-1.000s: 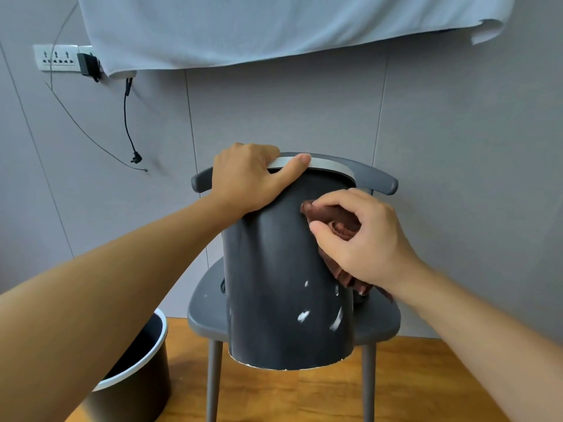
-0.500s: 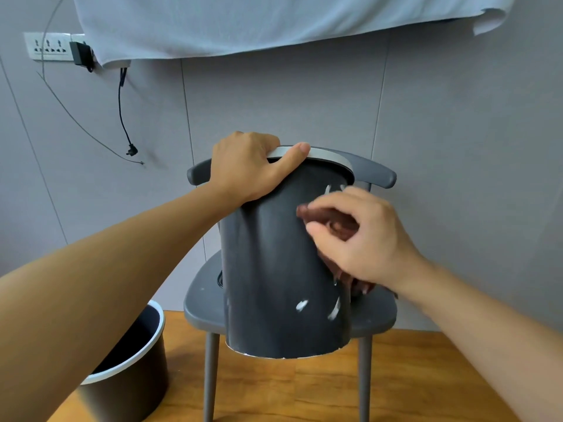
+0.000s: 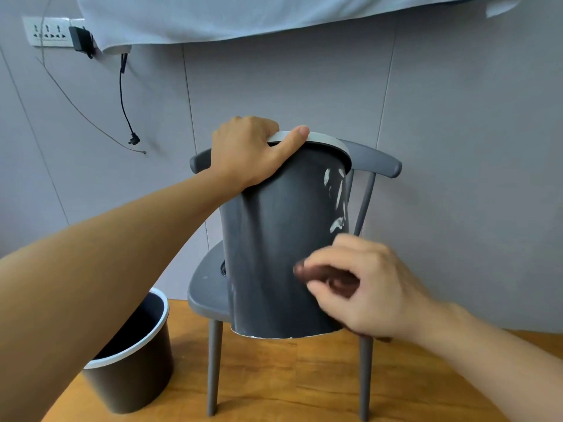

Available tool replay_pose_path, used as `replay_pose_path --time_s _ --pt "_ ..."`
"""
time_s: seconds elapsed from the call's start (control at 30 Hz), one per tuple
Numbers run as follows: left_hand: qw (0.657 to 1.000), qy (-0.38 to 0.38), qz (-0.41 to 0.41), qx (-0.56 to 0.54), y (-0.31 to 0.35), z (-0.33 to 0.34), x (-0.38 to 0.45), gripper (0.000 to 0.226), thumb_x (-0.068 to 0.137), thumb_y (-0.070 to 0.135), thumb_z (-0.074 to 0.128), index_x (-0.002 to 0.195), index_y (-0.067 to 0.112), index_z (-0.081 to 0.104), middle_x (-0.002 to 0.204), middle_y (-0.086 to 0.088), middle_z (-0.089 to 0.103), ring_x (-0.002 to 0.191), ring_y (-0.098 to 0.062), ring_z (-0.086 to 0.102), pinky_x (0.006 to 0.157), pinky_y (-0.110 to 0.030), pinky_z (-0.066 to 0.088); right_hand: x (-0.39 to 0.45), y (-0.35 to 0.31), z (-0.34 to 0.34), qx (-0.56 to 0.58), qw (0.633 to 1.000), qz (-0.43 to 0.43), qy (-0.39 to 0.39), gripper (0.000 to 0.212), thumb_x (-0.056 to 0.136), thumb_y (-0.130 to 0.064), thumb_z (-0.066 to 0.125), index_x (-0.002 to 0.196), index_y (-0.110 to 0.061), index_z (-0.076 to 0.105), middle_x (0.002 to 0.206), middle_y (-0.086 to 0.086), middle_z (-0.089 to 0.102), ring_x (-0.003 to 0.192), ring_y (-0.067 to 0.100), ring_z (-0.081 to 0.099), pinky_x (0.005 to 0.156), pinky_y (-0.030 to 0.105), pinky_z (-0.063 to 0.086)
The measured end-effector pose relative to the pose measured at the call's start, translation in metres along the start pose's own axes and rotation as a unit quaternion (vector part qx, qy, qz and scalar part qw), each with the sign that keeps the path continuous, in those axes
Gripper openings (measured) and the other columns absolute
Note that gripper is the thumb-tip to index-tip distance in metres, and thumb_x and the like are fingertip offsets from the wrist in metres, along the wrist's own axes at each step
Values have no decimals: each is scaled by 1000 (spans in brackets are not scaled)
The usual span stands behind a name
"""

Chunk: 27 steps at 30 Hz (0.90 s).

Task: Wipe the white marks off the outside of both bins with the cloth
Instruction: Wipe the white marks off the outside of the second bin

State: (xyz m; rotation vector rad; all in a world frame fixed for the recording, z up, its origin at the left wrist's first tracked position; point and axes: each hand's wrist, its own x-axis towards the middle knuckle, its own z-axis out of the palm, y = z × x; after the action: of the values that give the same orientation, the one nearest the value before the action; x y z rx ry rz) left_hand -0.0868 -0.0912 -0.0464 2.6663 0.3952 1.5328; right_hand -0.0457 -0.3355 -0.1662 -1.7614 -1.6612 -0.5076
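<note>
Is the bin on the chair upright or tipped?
Tipped. The bin leans toward the camera, its base edge lifted off the chair, while the left hand grips its rim.

grey chair (image 3: 207, 287) | wall socket strip (image 3: 48, 32) | dangling black cable (image 3: 123, 95) | pale sheet (image 3: 274, 16) | wooden floor (image 3: 289, 382)

A plain room indoors: grey panelled wall (image 3: 274, 86), socket strip (image 3: 48, 32) at ten o'clock, wooden floor (image 3: 289, 385), grey chair (image 3: 207, 287).
</note>
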Motion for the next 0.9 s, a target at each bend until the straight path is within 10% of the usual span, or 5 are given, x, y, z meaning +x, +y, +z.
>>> replay_pose_path --time_s 0.17,0.43,0.67,0.9 --pt "1000 2 5 7 1 2 0 72 88 76 42 56 15 23 47 0 24 48 -23 27 52 -34 22 19 2 0 -3 995 49 87 22 91 -40 70 110 -30 76 94 -11 66 85 8 64 72 26 56" --pt "1000 4 1 -4 0 1 1 71 88 76 43 59 15 22 50 -3 23 51 -24 25 53 -35 22 -42 -13 8 14 998 17 -67 17 90 -42 71 104 -35 75 86 -16 57 72 11 60 58 27 50" --pt "1000 6 16 -1 6 1 -1 72 88 76 43 58 14 23 49 -3 23 50 -24 25 52 -35 23 7 -5 -3 8 995 65 79 28 91 -48 66 114 -35 76 97 -13 65 90 8 65 75 28 57" --pt "1000 4 15 -21 3 -2 -3 71 89 74 45 57 15 22 48 1 22 48 -21 24 51 -34 20 -49 -16 12 15 997 10 -76 20 91 -42 71 111 -39 73 88 -17 55 74 8 60 62 25 51"
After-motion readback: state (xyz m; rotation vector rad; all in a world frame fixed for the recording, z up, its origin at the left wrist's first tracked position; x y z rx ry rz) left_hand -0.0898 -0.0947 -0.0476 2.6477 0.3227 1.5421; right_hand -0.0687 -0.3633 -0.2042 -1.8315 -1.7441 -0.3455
